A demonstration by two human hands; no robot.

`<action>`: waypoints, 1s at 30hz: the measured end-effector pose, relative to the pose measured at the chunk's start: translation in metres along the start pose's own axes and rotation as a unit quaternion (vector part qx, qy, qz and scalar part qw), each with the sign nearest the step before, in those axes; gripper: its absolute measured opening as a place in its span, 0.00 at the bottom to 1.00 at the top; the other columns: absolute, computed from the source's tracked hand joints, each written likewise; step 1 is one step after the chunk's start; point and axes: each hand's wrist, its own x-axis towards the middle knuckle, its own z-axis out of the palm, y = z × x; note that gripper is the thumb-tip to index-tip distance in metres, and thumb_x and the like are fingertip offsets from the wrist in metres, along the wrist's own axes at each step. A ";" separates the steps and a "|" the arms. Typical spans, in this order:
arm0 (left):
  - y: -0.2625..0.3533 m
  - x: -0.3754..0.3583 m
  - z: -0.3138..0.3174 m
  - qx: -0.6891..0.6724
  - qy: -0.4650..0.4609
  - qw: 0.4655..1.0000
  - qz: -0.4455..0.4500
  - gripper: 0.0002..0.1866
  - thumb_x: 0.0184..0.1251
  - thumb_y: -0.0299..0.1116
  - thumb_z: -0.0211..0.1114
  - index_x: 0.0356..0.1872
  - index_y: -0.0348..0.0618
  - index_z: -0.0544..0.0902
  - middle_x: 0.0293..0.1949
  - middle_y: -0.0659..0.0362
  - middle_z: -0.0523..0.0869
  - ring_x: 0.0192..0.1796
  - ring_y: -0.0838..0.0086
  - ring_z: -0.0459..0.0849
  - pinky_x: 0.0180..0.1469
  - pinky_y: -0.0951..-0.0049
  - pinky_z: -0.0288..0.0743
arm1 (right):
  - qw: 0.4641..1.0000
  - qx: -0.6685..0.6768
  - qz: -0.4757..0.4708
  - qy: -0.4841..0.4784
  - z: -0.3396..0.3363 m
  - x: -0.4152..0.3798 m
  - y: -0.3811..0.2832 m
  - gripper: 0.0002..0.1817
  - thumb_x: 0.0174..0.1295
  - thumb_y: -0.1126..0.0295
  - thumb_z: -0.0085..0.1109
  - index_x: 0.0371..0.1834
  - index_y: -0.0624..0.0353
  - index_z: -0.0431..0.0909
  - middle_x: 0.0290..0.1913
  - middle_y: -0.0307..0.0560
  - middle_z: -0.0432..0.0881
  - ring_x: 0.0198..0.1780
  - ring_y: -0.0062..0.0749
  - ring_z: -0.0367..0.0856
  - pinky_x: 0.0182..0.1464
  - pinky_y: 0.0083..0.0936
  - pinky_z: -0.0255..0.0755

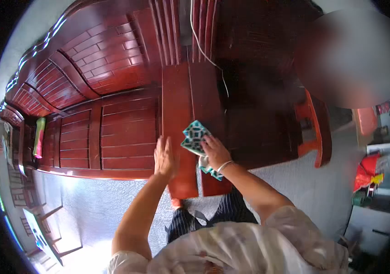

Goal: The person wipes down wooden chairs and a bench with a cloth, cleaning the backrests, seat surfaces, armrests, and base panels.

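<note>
A patterned teal, black and white cloth point(195, 134) lies bunched on the flat wooden armrest point(176, 100) of a reddish-brown bench. My right hand point(216, 153) is over the cloth with its fingers pressed onto it, and part of the fabric hangs out below the palm. A bracelet circles the right wrist. At the left edge of the same armrest, my left hand point(164, 157) is held with its fingers stretched out and nothing in it. A second armrest point(206, 96) runs right alongside the first, with a narrow gap between them.
The slatted bench seat point(129, 132) stretches left, with a green and pink item point(39, 137) at its far end. To the right is a darker wooden seat point(261, 132). A white cable point(204, 50) hangs at the back. A blurred round shape point(355, 59) covers the upper right.
</note>
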 end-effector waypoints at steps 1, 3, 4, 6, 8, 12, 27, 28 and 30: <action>0.007 0.019 -0.010 0.048 0.038 0.997 -0.051 0.35 0.59 0.45 0.53 0.65 0.45 0.51 0.66 0.45 0.50 0.68 0.53 0.47 0.65 0.51 0.46 | 1.000 -0.006 -0.025 0.007 0.001 0.015 -0.003 0.23 0.48 0.71 0.52 0.52 0.62 0.69 0.59 0.53 0.64 0.62 0.48 0.60 0.63 0.40 0.54; 0.079 0.025 0.052 0.095 0.039 0.983 -0.153 0.31 0.63 0.45 0.49 0.64 0.44 0.53 0.64 0.45 0.55 0.67 0.55 0.53 0.63 0.52 0.51 | 0.995 0.018 -0.024 -0.098 -0.040 -0.049 0.050 0.22 0.50 0.71 0.50 0.52 0.62 0.68 0.59 0.53 0.64 0.62 0.47 0.60 0.63 0.38 0.54; 0.066 0.058 0.047 0.078 0.082 0.970 -0.214 0.31 0.64 0.46 0.48 0.64 0.43 0.53 0.62 0.45 0.58 0.64 0.55 0.58 0.61 0.54 0.55 | 0.994 0.018 -0.034 -0.101 -0.033 -0.020 0.058 0.23 0.52 0.71 0.50 0.53 0.63 0.67 0.59 0.54 0.63 0.63 0.46 0.59 0.64 0.38 0.53; 0.058 0.135 0.023 0.029 0.111 0.920 -0.376 0.28 0.66 0.50 0.43 0.58 0.40 0.60 0.52 0.44 0.71 0.52 0.52 0.73 0.53 0.60 0.67 | 0.995 -0.008 -0.074 -0.066 -0.034 0.054 0.086 0.22 0.56 0.71 0.47 0.55 0.65 0.65 0.60 0.55 0.63 0.64 0.46 0.58 0.66 0.36 0.52; 0.037 0.142 0.012 0.071 0.096 0.915 -0.385 0.26 0.66 0.51 0.41 0.53 0.39 0.63 0.48 0.43 0.74 0.49 0.52 0.75 0.51 0.59 0.68 | 0.995 0.001 -0.092 -0.030 -0.018 0.089 0.100 0.22 0.56 0.71 0.46 0.56 0.65 0.65 0.60 0.56 0.63 0.64 0.45 0.58 0.66 0.35 0.52; 0.041 0.145 0.020 0.094 0.063 0.906 -0.409 0.28 0.66 0.55 0.34 0.41 0.38 0.70 0.37 0.39 0.79 0.42 0.47 0.78 0.45 0.53 0.69 | 0.995 -0.020 -0.064 0.080 -0.007 0.180 0.166 0.20 0.57 0.72 0.44 0.54 0.64 0.67 0.59 0.55 0.64 0.63 0.45 0.59 0.65 0.32 0.54; 0.051 0.145 0.011 0.044 0.055 0.896 -0.439 0.27 0.66 0.53 0.39 0.44 0.36 0.73 0.39 0.41 0.80 0.44 0.50 0.78 0.46 0.56 0.70 | 0.961 0.180 -0.036 -0.208 -0.077 0.147 0.158 0.05 0.47 0.76 0.53 0.28 0.62 0.75 0.29 0.51 0.73 0.34 0.41 0.75 0.38 0.35 0.71; 0.053 0.145 0.010 0.046 0.059 0.897 -0.435 0.27 0.66 0.53 0.39 0.43 0.36 0.73 0.39 0.41 0.80 0.44 0.50 0.78 0.46 0.57 0.70 | 0.981 0.170 -0.005 -0.099 -0.100 0.161 0.168 0.04 0.44 0.78 0.52 0.26 0.62 0.74 0.27 0.51 0.74 0.33 0.42 0.75 0.37 0.34 0.70; 0.047 0.145 0.014 0.048 0.053 0.899 -0.432 0.26 0.66 0.52 0.39 0.41 0.37 0.73 0.37 0.42 0.80 0.42 0.50 0.79 0.44 0.57 0.71 | 0.970 0.210 0.112 0.059 -0.173 0.206 0.181 0.06 0.41 0.81 0.48 0.24 0.62 0.73 0.26 0.50 0.74 0.32 0.44 0.74 0.34 0.32 0.69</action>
